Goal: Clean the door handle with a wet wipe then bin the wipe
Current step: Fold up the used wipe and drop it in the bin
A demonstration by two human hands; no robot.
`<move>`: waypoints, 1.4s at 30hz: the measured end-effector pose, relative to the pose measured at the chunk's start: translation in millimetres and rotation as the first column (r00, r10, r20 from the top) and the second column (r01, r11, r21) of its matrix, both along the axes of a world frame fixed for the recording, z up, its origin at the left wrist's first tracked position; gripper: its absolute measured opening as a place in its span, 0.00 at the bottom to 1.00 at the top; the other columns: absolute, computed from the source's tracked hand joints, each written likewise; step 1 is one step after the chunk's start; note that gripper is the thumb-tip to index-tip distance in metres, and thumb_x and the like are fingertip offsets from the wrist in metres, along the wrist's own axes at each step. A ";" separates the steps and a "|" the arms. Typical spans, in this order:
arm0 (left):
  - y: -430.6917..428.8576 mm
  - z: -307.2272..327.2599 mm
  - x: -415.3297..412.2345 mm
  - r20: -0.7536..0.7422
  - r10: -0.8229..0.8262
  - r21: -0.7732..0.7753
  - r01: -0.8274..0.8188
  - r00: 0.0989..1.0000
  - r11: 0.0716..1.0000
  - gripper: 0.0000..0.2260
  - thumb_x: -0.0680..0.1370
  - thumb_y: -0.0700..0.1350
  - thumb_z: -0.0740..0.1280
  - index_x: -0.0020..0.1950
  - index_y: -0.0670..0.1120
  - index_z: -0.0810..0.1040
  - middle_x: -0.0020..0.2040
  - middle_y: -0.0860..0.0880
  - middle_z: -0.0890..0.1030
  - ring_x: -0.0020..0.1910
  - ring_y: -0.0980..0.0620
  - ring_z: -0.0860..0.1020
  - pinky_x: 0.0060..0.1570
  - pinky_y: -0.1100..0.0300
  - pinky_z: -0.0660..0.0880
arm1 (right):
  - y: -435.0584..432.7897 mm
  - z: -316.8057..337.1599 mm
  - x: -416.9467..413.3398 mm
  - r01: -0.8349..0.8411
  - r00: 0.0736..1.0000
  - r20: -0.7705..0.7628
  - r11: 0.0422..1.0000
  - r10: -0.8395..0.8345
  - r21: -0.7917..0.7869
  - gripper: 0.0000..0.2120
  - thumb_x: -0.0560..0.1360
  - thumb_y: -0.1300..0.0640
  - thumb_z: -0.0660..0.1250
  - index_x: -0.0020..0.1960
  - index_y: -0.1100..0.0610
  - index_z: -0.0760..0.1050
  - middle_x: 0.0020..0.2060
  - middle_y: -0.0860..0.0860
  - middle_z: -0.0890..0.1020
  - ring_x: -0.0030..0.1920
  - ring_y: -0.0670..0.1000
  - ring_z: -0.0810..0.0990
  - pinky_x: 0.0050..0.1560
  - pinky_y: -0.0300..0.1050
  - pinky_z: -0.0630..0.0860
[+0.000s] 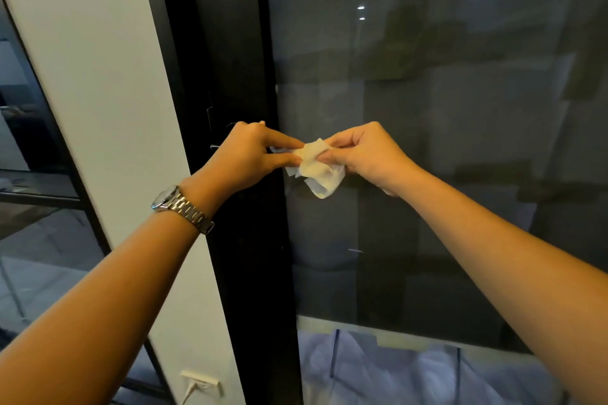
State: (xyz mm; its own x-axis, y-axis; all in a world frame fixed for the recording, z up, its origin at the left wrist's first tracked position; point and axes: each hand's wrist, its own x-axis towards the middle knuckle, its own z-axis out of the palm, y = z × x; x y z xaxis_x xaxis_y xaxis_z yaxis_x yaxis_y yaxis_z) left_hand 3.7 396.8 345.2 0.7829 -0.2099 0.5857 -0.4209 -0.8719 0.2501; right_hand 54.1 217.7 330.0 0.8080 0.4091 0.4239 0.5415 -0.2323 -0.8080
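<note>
- My forearms fill the near view; a wristwatch (177, 204) sits on the left one.
- Left hand (245, 154) and right hand (368, 154) each pinch the crumpled wet wipe (317, 168) between thumb and fingertips, other fingers curled.
- Door handle (215, 147): mostly hidden behind my left hand on the dark door frame (237, 43); long axis indeterminable.
- Judgement: left hand nearer; wipe must travel leftward.
- No bin visible.

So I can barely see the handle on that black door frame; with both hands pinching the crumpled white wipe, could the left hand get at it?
Probably yes: the left hand hovers right in front of the dark door handle, nothing between them, though it holds the crumpled white wipe.
</note>
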 end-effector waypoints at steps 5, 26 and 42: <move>-31.1 -9.2 15.1 0.068 0.006 0.140 -0.016 0.998 0.990 0.08 0.74 0.43 0.68 0.51 0.43 0.83 0.47 0.43 0.85 0.44 0.48 0.80 0.65 0.52 0.68 | -26.9 -11.9 1.2 0.049 0.994 -0.096 0.999 -0.046 0.020 0.07 0.71 0.67 0.71 0.48 0.63 0.82 0.38 0.55 0.82 0.37 0.47 0.79 0.38 0.37 0.76; -92.5 -145.7 72.4 -0.555 -0.267 -0.073 0.273 0.788 0.959 0.06 0.71 0.41 0.70 0.47 0.44 0.79 0.46 0.49 0.81 0.44 0.53 0.78 0.45 0.66 0.73 | -77.8 -128.0 34.9 -0.035 0.867 -0.400 0.765 -0.297 -0.643 0.05 0.71 0.64 0.68 0.45 0.56 0.79 0.32 0.51 0.76 0.32 0.47 0.76 0.26 0.34 0.71; -150.1 -310.9 63.2 -0.818 -0.322 -0.206 0.280 0.476 0.937 0.06 0.71 0.40 0.72 0.45 0.41 0.82 0.35 0.49 0.80 0.32 0.57 0.73 0.35 0.72 0.68 | -136.5 -310.9 3.7 -0.122 0.652 -0.593 0.707 -0.473 -0.697 0.12 0.71 0.62 0.70 0.54 0.65 0.80 0.45 0.59 0.80 0.39 0.51 0.75 0.37 0.40 0.72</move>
State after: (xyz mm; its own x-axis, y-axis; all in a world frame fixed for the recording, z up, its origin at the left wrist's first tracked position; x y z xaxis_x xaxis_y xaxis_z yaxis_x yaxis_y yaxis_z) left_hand 66.9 246.7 34.3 0.8020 -0.5260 -0.2830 -0.2362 -0.7145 0.6585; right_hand 57.8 81.2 19.2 0.7939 0.1305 -0.5938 -0.2237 -0.8454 -0.4850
